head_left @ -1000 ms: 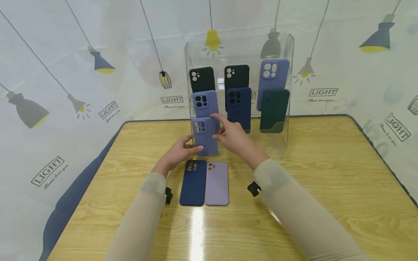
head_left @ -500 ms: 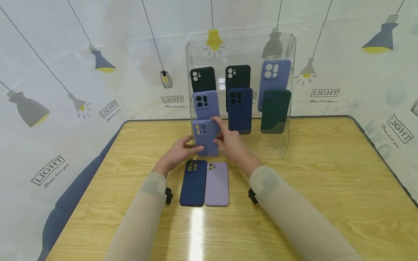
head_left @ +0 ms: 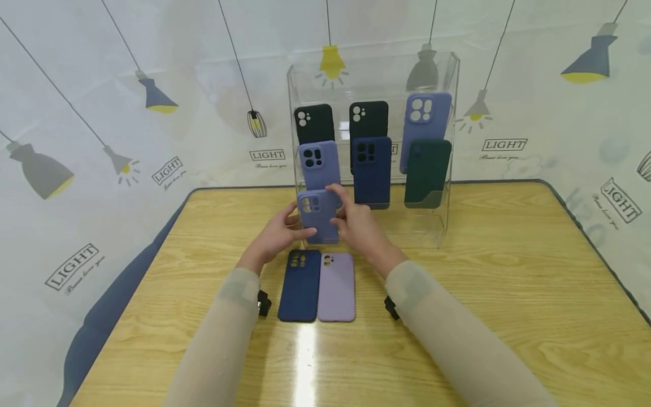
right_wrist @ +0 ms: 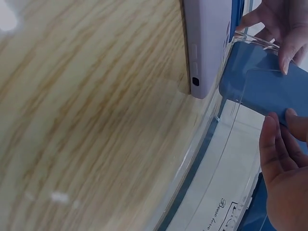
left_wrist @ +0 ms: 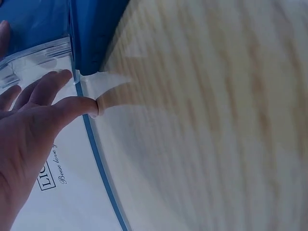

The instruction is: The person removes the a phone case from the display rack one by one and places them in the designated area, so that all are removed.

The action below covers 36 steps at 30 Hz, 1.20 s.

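A light purple phone case with a camera cutout leans in the bottom left place of a clear acrylic display stand. My left hand holds its left side, thumb on the lower front and the other fingers behind the stand's side. My right hand grips the right edge, index fingertip at the top right corner and thumb lower down. In the right wrist view both thumbs meet the case, which looks blue there. Just in front, a dark blue case and a pale lilac case lie side by side on the table.
Higher on the stand are another purple case, a navy case, a dark green case, two black cases and one more purple case. A wooden table runs underneath. Behind it hangs a lamp-printed backdrop.
The held purple case's top edge has dropped a little, sinking lower against the stand. My right hand has moved down with it, while the left hand keeps its place.
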Each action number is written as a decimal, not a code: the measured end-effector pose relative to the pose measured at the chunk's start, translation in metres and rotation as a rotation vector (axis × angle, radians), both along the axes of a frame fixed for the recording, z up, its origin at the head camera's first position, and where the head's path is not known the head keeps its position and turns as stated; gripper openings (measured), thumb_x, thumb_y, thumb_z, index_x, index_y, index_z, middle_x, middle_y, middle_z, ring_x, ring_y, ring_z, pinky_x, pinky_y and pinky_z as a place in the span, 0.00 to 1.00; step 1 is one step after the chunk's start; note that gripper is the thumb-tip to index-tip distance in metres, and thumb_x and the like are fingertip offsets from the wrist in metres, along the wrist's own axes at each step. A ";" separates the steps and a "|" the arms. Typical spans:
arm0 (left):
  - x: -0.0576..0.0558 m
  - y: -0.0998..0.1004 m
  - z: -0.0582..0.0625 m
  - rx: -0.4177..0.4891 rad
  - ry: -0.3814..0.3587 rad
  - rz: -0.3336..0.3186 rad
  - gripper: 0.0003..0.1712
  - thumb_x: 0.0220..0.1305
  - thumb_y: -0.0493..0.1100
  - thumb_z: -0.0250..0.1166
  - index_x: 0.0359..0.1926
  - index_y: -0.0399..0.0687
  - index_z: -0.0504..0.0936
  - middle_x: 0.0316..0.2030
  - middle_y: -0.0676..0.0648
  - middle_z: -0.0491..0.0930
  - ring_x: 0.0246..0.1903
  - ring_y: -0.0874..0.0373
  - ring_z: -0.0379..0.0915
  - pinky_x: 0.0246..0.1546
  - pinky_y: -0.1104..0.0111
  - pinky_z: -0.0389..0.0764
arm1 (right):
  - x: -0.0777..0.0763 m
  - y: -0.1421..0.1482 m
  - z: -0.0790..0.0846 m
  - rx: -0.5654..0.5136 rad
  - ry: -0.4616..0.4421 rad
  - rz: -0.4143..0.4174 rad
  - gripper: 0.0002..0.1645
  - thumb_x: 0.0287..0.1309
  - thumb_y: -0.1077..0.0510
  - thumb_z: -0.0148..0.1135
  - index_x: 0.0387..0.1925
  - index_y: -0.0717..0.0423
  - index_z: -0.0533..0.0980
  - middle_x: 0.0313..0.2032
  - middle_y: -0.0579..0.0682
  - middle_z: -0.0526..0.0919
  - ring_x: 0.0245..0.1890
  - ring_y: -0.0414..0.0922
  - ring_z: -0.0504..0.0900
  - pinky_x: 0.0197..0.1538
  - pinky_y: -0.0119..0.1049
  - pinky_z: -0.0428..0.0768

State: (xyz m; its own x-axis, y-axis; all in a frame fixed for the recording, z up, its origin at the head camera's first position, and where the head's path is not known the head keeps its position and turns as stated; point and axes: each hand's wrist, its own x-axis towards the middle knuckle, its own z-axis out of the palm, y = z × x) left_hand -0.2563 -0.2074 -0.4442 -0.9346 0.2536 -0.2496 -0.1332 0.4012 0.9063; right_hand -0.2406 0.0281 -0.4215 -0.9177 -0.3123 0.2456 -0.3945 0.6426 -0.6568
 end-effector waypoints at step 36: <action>-0.002 -0.002 0.001 0.047 -0.033 -0.010 0.60 0.67 0.51 0.77 0.87 0.65 0.46 0.80 0.33 0.63 0.76 0.38 0.68 0.75 0.42 0.72 | -0.002 0.001 -0.004 -0.015 -0.025 -0.012 0.44 0.75 0.62 0.64 0.79 0.31 0.53 0.40 0.57 0.91 0.34 0.49 0.90 0.35 0.40 0.85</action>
